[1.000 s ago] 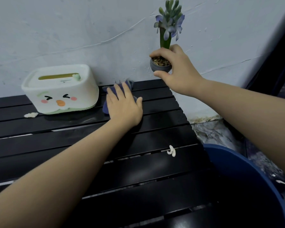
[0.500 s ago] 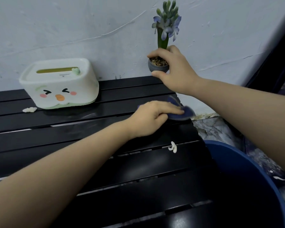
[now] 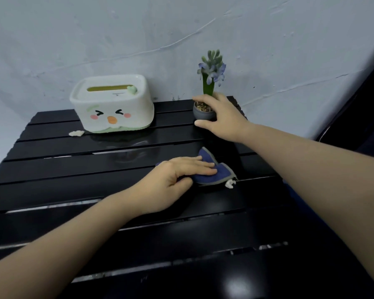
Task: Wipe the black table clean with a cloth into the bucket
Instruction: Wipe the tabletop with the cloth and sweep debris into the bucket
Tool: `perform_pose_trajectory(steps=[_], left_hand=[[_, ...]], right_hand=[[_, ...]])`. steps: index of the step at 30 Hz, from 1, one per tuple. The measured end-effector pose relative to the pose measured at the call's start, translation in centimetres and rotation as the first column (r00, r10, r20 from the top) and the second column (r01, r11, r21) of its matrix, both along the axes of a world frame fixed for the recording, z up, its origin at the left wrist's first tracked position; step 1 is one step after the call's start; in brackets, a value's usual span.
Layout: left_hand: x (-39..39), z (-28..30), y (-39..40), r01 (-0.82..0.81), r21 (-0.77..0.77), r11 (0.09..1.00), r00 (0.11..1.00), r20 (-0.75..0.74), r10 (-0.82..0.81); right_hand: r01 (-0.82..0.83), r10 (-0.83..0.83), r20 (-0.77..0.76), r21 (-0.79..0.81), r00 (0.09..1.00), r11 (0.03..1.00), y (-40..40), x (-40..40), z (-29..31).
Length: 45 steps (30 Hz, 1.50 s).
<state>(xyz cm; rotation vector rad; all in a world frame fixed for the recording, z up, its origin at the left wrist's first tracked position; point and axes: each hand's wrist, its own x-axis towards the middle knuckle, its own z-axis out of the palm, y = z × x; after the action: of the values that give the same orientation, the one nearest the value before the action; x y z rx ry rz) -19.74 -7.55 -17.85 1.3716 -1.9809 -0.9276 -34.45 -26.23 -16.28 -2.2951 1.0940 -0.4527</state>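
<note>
We reach across a black slatted bench (image 3: 52, 182) with both bare forearms entering from the near edge. The left hand (image 3: 177, 180) lies palm down on a blue cloth (image 3: 212, 171) near the right side of the bench; its fingers (image 3: 200, 166) are extended and nearly flat, pointing right, pressing the cloth onto the slats rather than pinching it, while the thumb curls under at the near side. The cloth (dark blue with a grey border) is folded into a rough fan, its long axis running from the palm toward the right edge, one pointed flap tilted up toward the wall. A small white scrap (image 3: 229, 184) touches the cloth's near right corner.

The right hand (image 3: 221, 117) rests farther back, its fingers (image 3: 203, 98) curled around the rim of a small grey pot (image 3: 203, 114) that stands upright on the bench near the far right corner; thumb at the near side, the others behind. The pot holds brown pebbles and a green stem topped with pale violet flowers (image 3: 212, 67).

To the left stands a white tissue box (image 3: 112, 106) with a printed cartoon face and a slot in its lid; we cannot tell what it contains. A second white scrap (image 3: 76, 133) lies just beside its near left corner. A pale wall (image 3: 181, 29) rises behind.
</note>
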Motion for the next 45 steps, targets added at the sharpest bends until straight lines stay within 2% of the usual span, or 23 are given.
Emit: perform_pose_trajectory(steps=[2, 4, 6, 10, 12, 15, 17, 20, 23, 27, 31, 33, 38, 41, 45], left_hand=[[0.2, 0.8, 1.0, -0.109, 0.063, 0.992, 0.991, -0.070, 0.113], [0.7, 1.4, 2.1, -0.237, 0.093, 0.967, 0.967, -0.068, 0.244], [1.1, 1.9, 3.3, -0.289, 0.051, 0.956, 0.957, 0.025, 0.288], [1.1, 1.8, 5.3, -0.201, -0.139, 0.970, 0.945, 0.234, 0.229], [0.7, 0.9, 5.5, -0.174, -0.160, 0.972, 0.890, 0.397, 0.225], [-0.6, -0.7, 5.2, -0.211, -0.137, 0.968, 0.758, 0.602, 0.251], [-1.8, -1.4, 4.6, -0.244, -0.169, 0.955, 0.726, 0.621, 0.296], [-4.4, -1.8, 3.2, -0.230, -0.199, 0.953, 0.737, 0.604, 0.304], [-8.1, -1.7, 1.5, -0.125, -0.205, 0.971, 0.776, 0.589, 0.225], [-13.7, -1.4, -1.3, 0.046, -0.221, 0.974, 0.807, 0.583, 0.094], [-18.3, -1.1, -3.5, 0.159, -0.258, 0.953, 0.856, 0.518, -0.002], [-19.3, -1.1, -4.0, 0.135, -0.302, 0.944, 0.892, 0.452, 0.017], [-18.8, -0.4, -3.6, -0.046, -0.206, 0.978, 0.996, 0.060, 0.059], [-17.1, 0.6, -1.8, -0.152, -0.165, 0.975, 0.977, -0.175, 0.123], [-12.2, 1.8, 1.5, -0.304, -0.062, 0.951, 0.909, -0.317, 0.270]], right_hand=[[0.049, -0.049, 0.030, -0.010, 0.998, 0.999, 1.4, -1.1, 0.6], [0.115, -0.111, 0.107, -0.039, 0.988, 0.993, 3.9, -3.1, 0.8], [0.195, -0.190, 0.086, -0.049, 0.978, 0.980, 7.8, -5.9, 0.7], [0.311, -0.314, -0.106, -0.044, 0.943, 0.949, 17.4, -12.2, 0.1], [0.321, -0.321, -0.203, -0.031, 0.925, 0.946, 21.8, -14.4, -0.2], [0.344, -0.324, -0.338, 0.000, 0.884, 0.939, 26.9, -16.6, -0.6], [0.353, -0.329, -0.400, -0.014, 0.855, 0.935, 29.3, -17.3, -0.8], [0.347, -0.347, -0.447, -0.086, 0.824, 0.934, 31.3, -17.7, -1.1], [0.343, -0.370, -0.464, -0.146, 0.805, 0.928, 31.8, -17.6, -1.5], [0.353, -0.383, -0.431, -0.150, 0.817, 0.923, 31.7, -17.4, -1.9], [0.368, -0.387, -0.405, -0.127, 0.829, 0.921, 31.6, -17.5, -2.2], [0.369, -0.383, -0.412, -0.117, 0.827, 0.922, 31.5, -17.6, -2.2], [0.360, -0.367, -0.450, -0.105, 0.814, 0.927, 31.2, -17.8, -2.1], [0.367, -0.372, -0.444, -0.100, 0.815, 0.925, 31.2, -17.5, -1.6], [0.339, -0.354, -0.344, -0.106, 0.870, 0.935, 30.1, -14.9, -0.4]])
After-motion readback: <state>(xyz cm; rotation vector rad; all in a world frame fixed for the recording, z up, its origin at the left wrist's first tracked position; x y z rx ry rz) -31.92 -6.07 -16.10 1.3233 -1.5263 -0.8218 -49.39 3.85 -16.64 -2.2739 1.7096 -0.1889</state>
